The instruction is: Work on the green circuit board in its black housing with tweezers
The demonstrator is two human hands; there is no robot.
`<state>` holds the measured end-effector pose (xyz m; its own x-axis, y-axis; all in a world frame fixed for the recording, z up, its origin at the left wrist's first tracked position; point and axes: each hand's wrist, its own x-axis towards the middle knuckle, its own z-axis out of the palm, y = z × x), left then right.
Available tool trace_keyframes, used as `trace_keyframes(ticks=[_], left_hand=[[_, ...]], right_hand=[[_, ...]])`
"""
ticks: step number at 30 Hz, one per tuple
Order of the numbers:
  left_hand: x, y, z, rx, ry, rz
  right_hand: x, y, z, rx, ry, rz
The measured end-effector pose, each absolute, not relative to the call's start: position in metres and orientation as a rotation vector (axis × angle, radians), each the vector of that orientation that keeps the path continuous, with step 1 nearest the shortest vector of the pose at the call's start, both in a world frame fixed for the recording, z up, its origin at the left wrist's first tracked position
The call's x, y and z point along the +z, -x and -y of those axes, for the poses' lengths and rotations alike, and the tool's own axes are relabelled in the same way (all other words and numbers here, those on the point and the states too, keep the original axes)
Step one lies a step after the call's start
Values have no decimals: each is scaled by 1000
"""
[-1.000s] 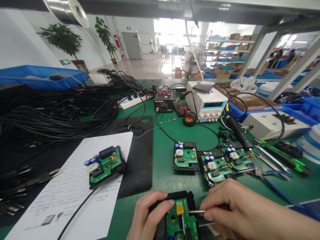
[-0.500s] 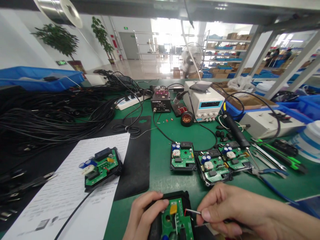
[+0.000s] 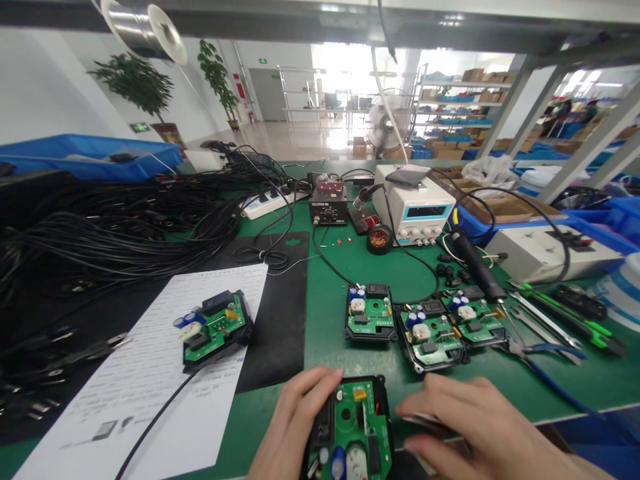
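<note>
At the near edge of the green bench (image 3: 345, 360), a green circuit board in a black housing (image 3: 353, 430) is being held by the left hand (image 3: 295, 427), its grip closed around the housing's left side. Just right of the board, the right hand (image 3: 465, 427) is being kept low over the bench; a thin pale object is showing blurred under its fingers, so its grip cannot be told. Three similar boards (image 3: 420, 323) are lying beyond, and another (image 3: 215, 327) is resting on a printed sheet (image 3: 130, 400).
</note>
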<state>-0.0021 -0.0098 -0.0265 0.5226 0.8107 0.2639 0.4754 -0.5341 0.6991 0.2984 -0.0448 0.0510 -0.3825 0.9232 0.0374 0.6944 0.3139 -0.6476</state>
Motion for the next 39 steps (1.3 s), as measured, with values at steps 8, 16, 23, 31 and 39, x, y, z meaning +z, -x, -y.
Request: trace_keyframes(ticks=[8, 16, 23, 31, 39], left_hand=[[-5, -1, 2, 794, -2255, -1014], [2, -2, 1, 741, -2220, -990], [12, -2, -2, 614, -2122, -995], [11, 1, -2, 632, -2116, -1041], [8, 2, -1, 669, -2135, -1024]], right_hand=[[54, -286, 15, 976, 1354, 2216], [47, -284, 19, 566, 1295, 2490], [59, -275, 14, 321, 1247, 2620], [67, -274, 14, 402, 1312, 2636], [73, -272, 10, 639, 1391, 2613]])
